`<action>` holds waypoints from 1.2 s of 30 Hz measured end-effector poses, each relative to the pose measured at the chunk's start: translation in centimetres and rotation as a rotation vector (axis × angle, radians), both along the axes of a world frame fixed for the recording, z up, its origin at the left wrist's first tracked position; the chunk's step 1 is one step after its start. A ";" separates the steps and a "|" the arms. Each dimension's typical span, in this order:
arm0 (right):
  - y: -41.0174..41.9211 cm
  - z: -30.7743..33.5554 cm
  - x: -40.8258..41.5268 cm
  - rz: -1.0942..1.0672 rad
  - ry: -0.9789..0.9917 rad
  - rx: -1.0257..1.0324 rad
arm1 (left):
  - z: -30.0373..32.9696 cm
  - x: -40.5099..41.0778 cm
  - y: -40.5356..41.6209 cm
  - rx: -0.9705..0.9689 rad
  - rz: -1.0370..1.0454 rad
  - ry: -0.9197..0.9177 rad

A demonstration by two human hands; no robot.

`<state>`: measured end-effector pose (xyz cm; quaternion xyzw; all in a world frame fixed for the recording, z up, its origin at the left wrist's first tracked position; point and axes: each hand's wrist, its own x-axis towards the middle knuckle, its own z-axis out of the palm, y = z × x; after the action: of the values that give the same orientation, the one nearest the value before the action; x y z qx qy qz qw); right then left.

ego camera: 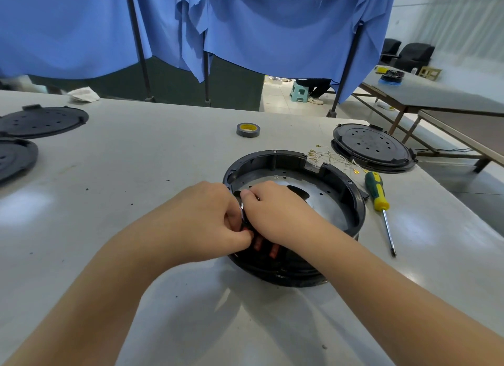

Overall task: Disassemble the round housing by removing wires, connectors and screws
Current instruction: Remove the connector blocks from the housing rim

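Both hands are brought together at the near-left rim of the round housing (294,202). Left hand (207,221) has its fingers curled, gripping the rim from outside; right hand (275,215) is curled over the rim from inside, fingertips pinching a small part at the wall — exact part can't be made out. Red connectors (266,247) are seen just below the hands, inside the housing. Housing sits on the grey bench (152,174), centre-right. Loose wires w/ brass terminals (327,158) lie just behind it. Green/yellow screwdriver (379,202) is laid beside it, to the right. Tape roll (248,129) is placed further back. Black round lids are set at far right (373,147) & far left (41,121).
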<state>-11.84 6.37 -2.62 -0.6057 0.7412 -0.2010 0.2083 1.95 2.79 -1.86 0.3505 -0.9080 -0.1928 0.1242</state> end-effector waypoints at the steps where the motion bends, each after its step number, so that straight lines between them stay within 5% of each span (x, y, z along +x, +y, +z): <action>1: 0.0 0.0 0.0 0.006 0.003 0.001 | 0.0 -0.1 0.1 -0.012 0.008 0.002; 19: -0.5 -0.1 0.0 0.034 0.160 -0.042 | -0.8 -1.1 1.1 -0.245 0.121 0.009; 27: -1.0 -0.3 -0.3 0.066 0.055 0.009 | -2.3 -1.3 2.2 -0.317 0.203 0.133; 36: -0.9 1.1 -2.0 0.153 -0.200 0.299 | -3.3 -0.4 2.2 -0.258 0.195 0.237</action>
<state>-13.82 5.51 -1.56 -0.5996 0.6902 -0.1315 0.3832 1.57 5.04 -5.20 0.3926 -0.8661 -0.1017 0.2923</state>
